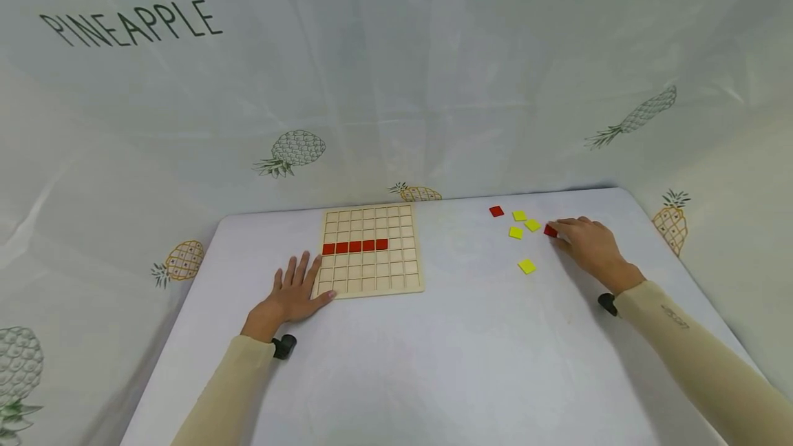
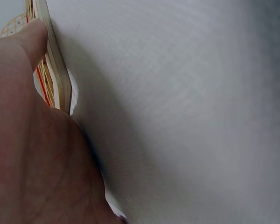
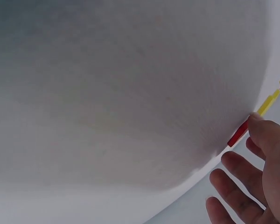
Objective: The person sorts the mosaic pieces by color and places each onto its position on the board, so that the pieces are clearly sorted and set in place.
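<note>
A pale wooden grid board (image 1: 396, 281) lies at the table's left, with several red square tiles (image 1: 355, 246) in one row from its left edge. My left hand (image 1: 296, 298) rests flat with fingers spread beside that edge, its thumb over the near left corner. In the left wrist view, the thumb (image 2: 33, 39) lies against the board's side (image 2: 60, 84). Far to the right, my right hand (image 1: 585, 243) pinches a loose red tile (image 1: 550, 230) between thumb and index finger. That red tile (image 3: 238, 134) shows by the thumb in the right wrist view, the other fingers loosely bent.
Several yellow tiles (image 1: 526, 266) lie scattered left of my right hand, with another red tile (image 1: 496, 211) farther back. The white table (image 1: 458, 363) ends at a pineapple-printed curtain (image 1: 434, 88) behind it.
</note>
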{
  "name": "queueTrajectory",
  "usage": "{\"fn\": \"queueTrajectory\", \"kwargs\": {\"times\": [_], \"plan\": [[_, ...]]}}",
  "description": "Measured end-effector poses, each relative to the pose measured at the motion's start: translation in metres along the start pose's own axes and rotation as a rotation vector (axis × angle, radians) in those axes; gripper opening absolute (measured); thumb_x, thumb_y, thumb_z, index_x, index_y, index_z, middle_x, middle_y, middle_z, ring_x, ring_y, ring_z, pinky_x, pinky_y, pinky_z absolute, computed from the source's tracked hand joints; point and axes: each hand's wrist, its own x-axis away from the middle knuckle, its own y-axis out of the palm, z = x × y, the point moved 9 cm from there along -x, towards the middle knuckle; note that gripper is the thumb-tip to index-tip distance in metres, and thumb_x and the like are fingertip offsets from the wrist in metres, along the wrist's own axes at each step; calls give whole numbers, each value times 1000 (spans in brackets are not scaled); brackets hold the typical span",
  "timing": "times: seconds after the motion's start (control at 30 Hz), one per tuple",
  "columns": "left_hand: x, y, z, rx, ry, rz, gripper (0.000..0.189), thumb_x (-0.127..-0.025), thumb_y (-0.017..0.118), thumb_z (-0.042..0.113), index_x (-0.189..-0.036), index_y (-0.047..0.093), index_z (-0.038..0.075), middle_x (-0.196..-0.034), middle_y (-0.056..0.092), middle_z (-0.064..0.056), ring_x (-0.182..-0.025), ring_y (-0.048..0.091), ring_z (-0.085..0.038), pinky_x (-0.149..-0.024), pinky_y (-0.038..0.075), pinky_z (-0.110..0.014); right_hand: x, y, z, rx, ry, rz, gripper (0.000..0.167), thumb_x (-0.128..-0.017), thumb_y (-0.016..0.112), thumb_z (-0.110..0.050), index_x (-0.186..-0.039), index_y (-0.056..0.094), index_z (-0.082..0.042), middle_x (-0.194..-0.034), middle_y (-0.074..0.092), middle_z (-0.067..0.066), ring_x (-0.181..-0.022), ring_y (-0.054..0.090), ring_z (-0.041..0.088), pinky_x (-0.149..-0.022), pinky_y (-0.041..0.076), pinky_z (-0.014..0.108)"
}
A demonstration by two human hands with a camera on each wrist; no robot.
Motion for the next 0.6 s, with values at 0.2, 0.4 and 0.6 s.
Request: {"fn": "queueTrajectory", "kwargs": {"times": [0.2,0.4,0.6], "plan": [[-2,1,-3,0,12,14,101,-103,48,66,-170,6,4,-175,-10,-26,-160,-13,-50,-124,-11,-70,-6,7,0,-8,8,-25,41,-91,81,-1,-131,71,3,-126,73,25,-106,68,46,-90,57,59],[-4,4,-6,-10,10,12,99,-104,49,63,-170,6,3,-175,-10,-27,-160,-13,-51,-124,-10,-70,-10,4,-7,2,9,-24,37,-90,81,-1,-126,75,2,-116,76,23,-99,69,42,-86,58,56],[-6,4,-7,-3,13,11,99,-104,51,61,-169,5,3,-174,-11,-27,-159,-13,-51,-123,-10,-71,-14,4,-10,46,23,-47,35,-89,82,0,-123,76,2,-106,76,21,-95,65,39,-87,58,55]]}}
